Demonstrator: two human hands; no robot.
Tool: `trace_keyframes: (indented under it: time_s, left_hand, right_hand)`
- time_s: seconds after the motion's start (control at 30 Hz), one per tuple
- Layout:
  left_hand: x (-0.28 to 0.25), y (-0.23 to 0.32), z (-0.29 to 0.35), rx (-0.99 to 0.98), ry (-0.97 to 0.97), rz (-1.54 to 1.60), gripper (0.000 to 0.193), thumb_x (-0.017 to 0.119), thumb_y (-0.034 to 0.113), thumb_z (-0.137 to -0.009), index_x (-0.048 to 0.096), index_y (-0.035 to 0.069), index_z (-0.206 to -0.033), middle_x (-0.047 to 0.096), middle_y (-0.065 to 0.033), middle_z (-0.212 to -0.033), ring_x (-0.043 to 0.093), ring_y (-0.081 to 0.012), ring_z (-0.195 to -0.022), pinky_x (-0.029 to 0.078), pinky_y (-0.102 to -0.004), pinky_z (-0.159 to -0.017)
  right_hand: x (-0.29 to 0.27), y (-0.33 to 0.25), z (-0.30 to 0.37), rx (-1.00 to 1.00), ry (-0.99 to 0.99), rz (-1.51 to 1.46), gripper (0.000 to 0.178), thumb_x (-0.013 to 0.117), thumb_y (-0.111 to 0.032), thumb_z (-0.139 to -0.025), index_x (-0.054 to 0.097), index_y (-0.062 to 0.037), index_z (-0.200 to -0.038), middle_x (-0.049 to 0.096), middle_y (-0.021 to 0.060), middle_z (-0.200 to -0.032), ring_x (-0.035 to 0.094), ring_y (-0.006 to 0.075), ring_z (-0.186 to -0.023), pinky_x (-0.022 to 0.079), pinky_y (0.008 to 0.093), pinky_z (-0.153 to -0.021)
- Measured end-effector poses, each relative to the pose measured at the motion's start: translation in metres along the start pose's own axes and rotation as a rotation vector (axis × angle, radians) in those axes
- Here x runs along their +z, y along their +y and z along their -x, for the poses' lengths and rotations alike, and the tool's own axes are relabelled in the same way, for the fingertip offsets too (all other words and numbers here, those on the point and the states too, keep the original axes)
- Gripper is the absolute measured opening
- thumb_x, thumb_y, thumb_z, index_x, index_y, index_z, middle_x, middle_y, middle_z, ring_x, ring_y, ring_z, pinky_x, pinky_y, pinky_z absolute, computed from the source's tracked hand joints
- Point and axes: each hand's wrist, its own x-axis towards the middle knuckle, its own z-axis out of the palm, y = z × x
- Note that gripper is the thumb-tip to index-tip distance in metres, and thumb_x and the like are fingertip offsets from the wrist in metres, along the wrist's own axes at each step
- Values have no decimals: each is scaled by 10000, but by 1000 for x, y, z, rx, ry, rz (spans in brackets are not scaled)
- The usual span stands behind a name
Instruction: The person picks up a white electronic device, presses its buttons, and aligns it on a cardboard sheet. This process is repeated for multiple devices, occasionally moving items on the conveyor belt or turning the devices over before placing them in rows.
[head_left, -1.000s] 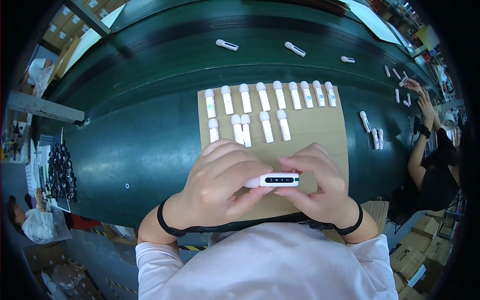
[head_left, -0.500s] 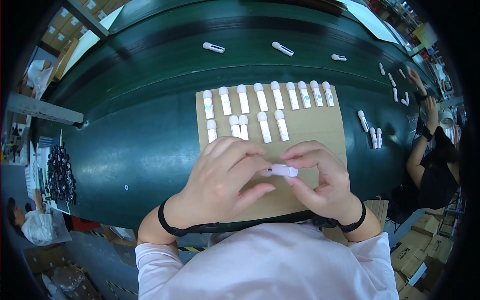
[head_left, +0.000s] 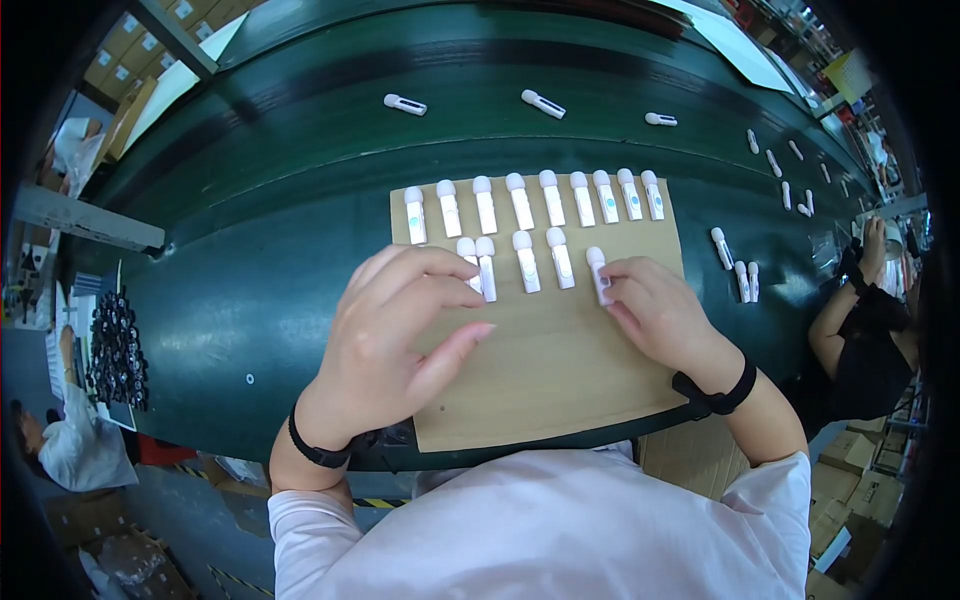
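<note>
At the right end of the second row on the cardboard sheet (head_left: 540, 375), a small white round-headed wand (head_left: 597, 268) is pinched between the thumb and fingers of my right hand (head_left: 660, 315). Its lower end is partly behind my fingertips. My left hand (head_left: 385, 330) hovers over the left part of the sheet, holding nothing, its thumb and fingers apart. Close to its fingertips lie two wands side by side (head_left: 486, 270); my fingers partly cover one of them. Two more wands (head_left: 526, 262) lie between that pair and the held one. Above them runs a fuller row of similar wands (head_left: 522, 203).
Beyond the sheet, spaced wands (head_left: 543, 104) lie on the green belt (head_left: 330, 110). Three wands (head_left: 722, 248) are right of the sheet. A heap of small black parts (head_left: 117, 350) sits far left, near a small ring (head_left: 250, 379). A co-worker's arm (head_left: 850, 285) is at right.
My right hand has carried the wand from between both hands to the second row's right end. My left hand has moved left, off it. Wands on the belt have shifted left.
</note>
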Motion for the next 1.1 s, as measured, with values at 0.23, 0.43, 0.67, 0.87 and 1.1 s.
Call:
trace_keyframes:
  time_s: [0.23, 0.43, 0.67, 0.87, 1.1]
  left_hand:
    - [-9, -10, -2, -50, 115, 39, 161, 738, 23, -738, 651, 38, -873, 670, -112, -976, 628, -295, -887, 482, -377, -789]
    - [-18, -27, 0, -126, 192, 29, 128, 723, 15, -765, 654, 16, -873, 675, -111, -978, 639, -262, -894, 495, -347, -804]
    - [-41, -80, -15, -246, 322, -18, 94, 696, 30, -824, 654, -19, -892, 674, -112, -963, 645, -214, -880, 502, -307, -813]
    - [-68, -164, -47, -377, 151, -210, 130, 664, 113, -877, 652, -14, -903, 658, -122, -911, 640, -223, -828, 509, -308, -788]
    - [-66, -240, -78, -397, -34, -482, 139, 651, 90, -876, 658, -2, -981, 668, -125, -1008, 647, -287, -960, 509, -360, -868]
  right_hand:
    - [7, 8, -2, -6, -58, 48, 231, 731, -43, -759, 589, -56, -941, 601, 119, -1136, 615, 322, -980, 520, 391, -810]
    - [-6, 12, -13, -6, -69, 22, 266, 725, -51, -765, 593, -59, -996, 593, 125, -1148, 603, 328, -1018, 509, 392, -850]
    - [-55, 45, -79, 32, -96, 106, 298, 713, -76, -793, 600, -57, -1068, 594, 140, -1157, 581, 338, -1081, 480, 399, -925]
    - [-47, 72, -172, 134, -229, 235, 266, 666, -143, -888, 609, -51, -1131, 613, 141, -1163, 556, 316, -1141, 461, 406, -982]
    - [6, 83, -248, 237, -647, 333, 369, 584, -133, -932, 585, -85, -1298, 592, 148, -1272, 530, 314, -1199, 441, 412, -1019]
